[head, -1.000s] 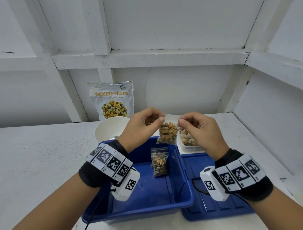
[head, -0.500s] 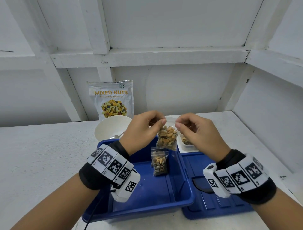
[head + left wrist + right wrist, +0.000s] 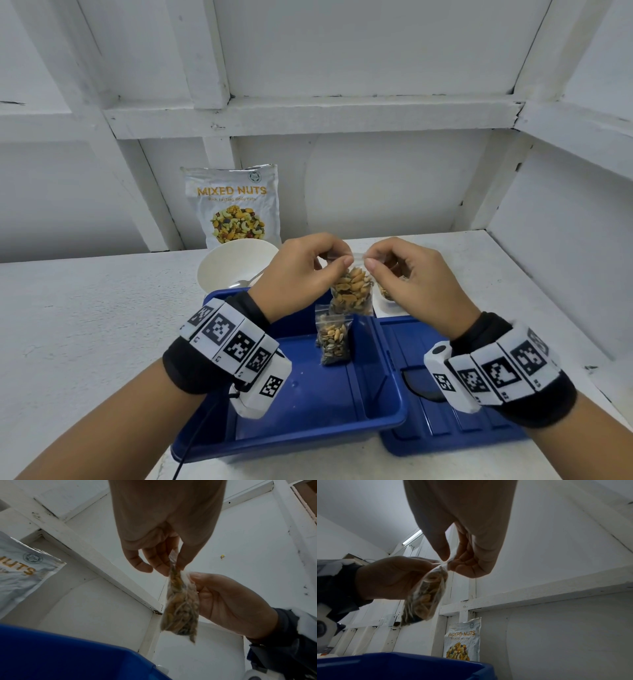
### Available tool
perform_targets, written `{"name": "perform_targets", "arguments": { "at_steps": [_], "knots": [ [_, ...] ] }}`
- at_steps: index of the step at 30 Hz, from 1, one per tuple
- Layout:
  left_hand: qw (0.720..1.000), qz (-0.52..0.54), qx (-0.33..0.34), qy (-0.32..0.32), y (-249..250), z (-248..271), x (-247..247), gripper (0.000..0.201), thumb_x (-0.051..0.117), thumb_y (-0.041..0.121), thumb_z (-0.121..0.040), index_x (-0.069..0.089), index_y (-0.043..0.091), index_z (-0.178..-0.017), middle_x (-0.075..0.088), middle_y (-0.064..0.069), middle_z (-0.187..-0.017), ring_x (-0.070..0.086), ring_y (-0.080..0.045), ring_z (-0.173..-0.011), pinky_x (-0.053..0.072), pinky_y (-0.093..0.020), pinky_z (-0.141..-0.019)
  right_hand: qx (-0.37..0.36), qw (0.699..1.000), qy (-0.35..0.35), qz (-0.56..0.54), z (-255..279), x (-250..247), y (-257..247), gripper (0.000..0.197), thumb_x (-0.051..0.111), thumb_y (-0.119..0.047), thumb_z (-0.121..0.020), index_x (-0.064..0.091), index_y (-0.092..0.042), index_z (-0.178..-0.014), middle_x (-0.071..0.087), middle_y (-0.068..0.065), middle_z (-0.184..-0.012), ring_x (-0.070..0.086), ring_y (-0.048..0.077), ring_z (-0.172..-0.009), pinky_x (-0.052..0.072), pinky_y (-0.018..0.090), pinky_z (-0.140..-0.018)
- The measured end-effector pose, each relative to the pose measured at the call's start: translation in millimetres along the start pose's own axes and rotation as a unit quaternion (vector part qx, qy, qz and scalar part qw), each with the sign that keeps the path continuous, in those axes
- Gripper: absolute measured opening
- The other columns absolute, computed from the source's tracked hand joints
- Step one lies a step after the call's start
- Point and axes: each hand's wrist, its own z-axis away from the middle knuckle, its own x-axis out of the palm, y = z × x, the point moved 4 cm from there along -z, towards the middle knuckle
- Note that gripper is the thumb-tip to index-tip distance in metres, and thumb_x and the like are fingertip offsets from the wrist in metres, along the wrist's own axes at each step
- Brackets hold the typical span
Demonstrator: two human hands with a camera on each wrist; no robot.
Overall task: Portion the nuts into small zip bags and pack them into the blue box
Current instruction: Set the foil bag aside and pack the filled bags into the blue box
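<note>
A person's two hands hold up a small clear zip bag point(image 3: 352, 291) filled with mixed nuts, just above the far edge of an open blue box point(image 3: 308, 411) on a white table point(image 3: 85, 325). The left hand point(image 3: 301, 270) pinches the bag's top strip at its left corner between thumb and curled fingers, and the right hand point(image 3: 414, 284) pinches the same strip at the right corner, so the bag hangs between them with its weight of nuts pulling it down. Both wrist views show the thin plastic top squeezed between fingertips, which suggests the seal is being pressed closed, though whether the strip is fully shut along its length cannot be told. Inside the box, one filled bag point(image 3: 334, 334) of nuts already leans against the right wall near the far end (the rest of the box floor shows bare blue). The box's lid point(image 3: 445, 428) lies flat on the table just to the right of the box. Behind the box stand a white bowl point(image 3: 233, 263) with a spoon handle point(image 3: 246, 281) resting at its rim, and a large pouch point(image 3: 234, 205) labelled MIXED NUTS propped against the white wall. A shallow white tray point(image 3: 387, 301) holding some loose nuts sits behind the right hand, mostly hidden. As a judgement, the task is partway: one portion packed, a second nearly ready to go in, and more nuts seemingly left to portion.
</note>
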Motion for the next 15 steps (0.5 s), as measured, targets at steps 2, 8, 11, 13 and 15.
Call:
{"name": "perform_targets", "arguments": {
  "at_steps": [2,8,11,13,15],
  "knots": [
    [1.000,-0.001,-0.003,-0.004,0.4,-0.4,0.4,0.009,0.055,0.027,-0.084,0.062,0.023,-0.085,0.061,0.017,-0.078,0.057,-0.001,-0.075,0.040,-0.008,-0.062,-0.009,1.000,-0.002,-0.003,-0.6,1.6,-0.4,0.004,0.060,-0.017,-0.086,0.063,-0.020,-0.085,0.059,-0.015,-0.074,0.055,0.003,-0.067,0.044,0.013,-0.059],
    [0.998,0.009,-0.040,-0.038,3.0,0.1,2.9,0.002,0.059,0.027,-0.085,0.061,0.028,-0.083,0.061,0.019,-0.075,0.056,0.008,-0.073,0.040,-0.007,-0.064,-0.024,1.000,0.000,-0.001,0.0,3.4,1.5,0.007,0.057,-0.022,-0.083,0.063,-0.021,-0.080,0.057,-0.015,-0.067,0.052,0.004,-0.062,0.040,0.011,-0.057],
    [0.998,-0.001,-0.035,-0.057,3.7,0.1,4.6,0.007,0.061,0.017,-0.088,0.063,0.022,-0.085,0.060,0.020,-0.073,0.056,0.011,-0.071,0.037,-0.004,-0.063,-0.036,0.999,0.002,-0.002,1.7,5.4,0.9,0.007,0.057,-0.023,-0.083,0.062,-0.024,-0.078,0.057,-0.013,-0.064,0.051,0.009,-0.061,0.040,0.015,-0.054],
    [0.998,-0.016,-0.025,-0.059,3.3,0.4,5.6,0.006,0.061,0.015,-0.088,0.064,0.019,-0.084,0.060,0.019,-0.073,0.055,0.009,-0.071,0.035,-0.003,-0.062,-0.039,0.999,-0.003,-0.006,3.4,6.9,2.0,0.009,0.055,-0.029,-0.083,0.062,-0.024,-0.078,0.056,-0.012,-0.064,0.051,0.010,-0.061,0.040,0.016,-0.054],
    [0.998,-0.036,-0.011,-0.059,3.3,2.2,7.0,0.006,0.061,0.016,-0.087,0.065,0.016,-0.084,0.061,0.017,-0.074,0.055,0.006,-0.072,0.035,-0.002,-0.063,-0.039,0.999,-0.008,-0.002,5.7,8.8,4.0,0.010,0.054,-0.028,-0.083,0.062,-0.022,-0.078,0.054,-0.015,-0.063,0.050,0.007,-0.060,0.038,0.012,-0.055]
  ]
}}
